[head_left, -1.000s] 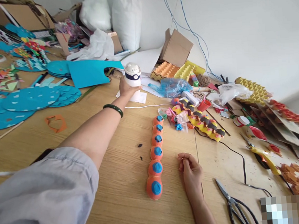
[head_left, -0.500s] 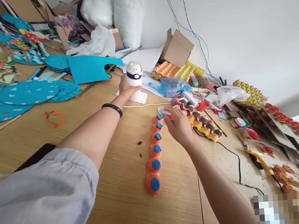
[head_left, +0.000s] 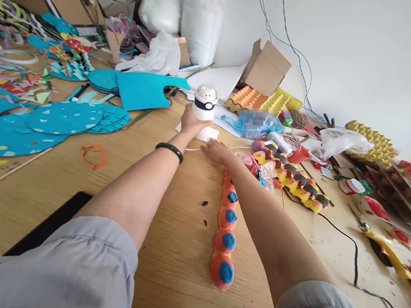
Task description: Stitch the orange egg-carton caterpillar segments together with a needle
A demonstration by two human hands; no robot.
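My left hand [head_left: 193,121] is wrapped round a white cup-like device [head_left: 204,112] with a dark blue band and a clear domed top, standing on white paper [head_left: 211,133]. Just in front of it, my right hand [head_left: 216,151] reaches to the paper's near edge, palm down; its fingertips are close together, and whether they pinch anything is hidden. Under my right forearm runs an orange egg-carton strip [head_left: 224,240] with blue painted tops, its far end partly covered.
Yellow and black carton strips [head_left: 300,184], a blue plastic bag [head_left: 255,123] and a red cup [head_left: 298,155] lie to the right. Blue cardboard ovals [head_left: 65,118] are at left, a black tablet-like object [head_left: 54,223] nearer. A yellow-handled tool [head_left: 386,251] lies at right.
My right hand has moved left from the small plastic-wrapped items to beside the white device. My left hand still holds the device. The view has shifted left.
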